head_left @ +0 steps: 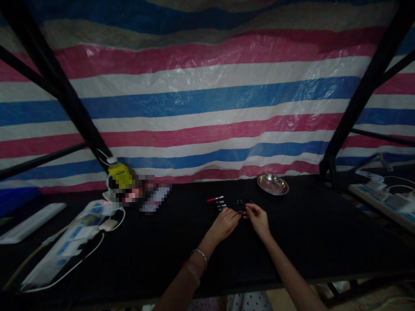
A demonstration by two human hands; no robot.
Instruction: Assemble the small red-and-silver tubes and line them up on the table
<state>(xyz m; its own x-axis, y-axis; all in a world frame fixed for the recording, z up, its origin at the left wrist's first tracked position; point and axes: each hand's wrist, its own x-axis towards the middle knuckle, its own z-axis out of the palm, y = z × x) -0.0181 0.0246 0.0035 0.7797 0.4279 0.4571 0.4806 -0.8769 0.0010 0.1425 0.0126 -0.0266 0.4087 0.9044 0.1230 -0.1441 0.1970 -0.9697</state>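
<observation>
My left hand (pixel 226 222) is low over the black table, its fingers bent together and pointing right. A speck of red shows at its fingertips, but what it holds is too small to make out. Close beside it, my right hand (pixel 258 219) has thumb and fingers pinched around a small dark piece (pixel 241 203). The two hands' fingertips nearly meet. Just beyond my left hand lies a slim red tube with a silver end (pixel 215 199). Several dark, silver-tipped pieces (pixel 220 206) lie in a row below it, partly hidden by that hand.
A round shiny metal dish (pixel 272 190) stands at the back, right of my hands. At the left are a yellow bottle (pixel 121 174), a blurred-out patch and a white power strip (pixel 69 246) with cables. Black frame posts and a striped sheet (pixel 207 103) bound the table.
</observation>
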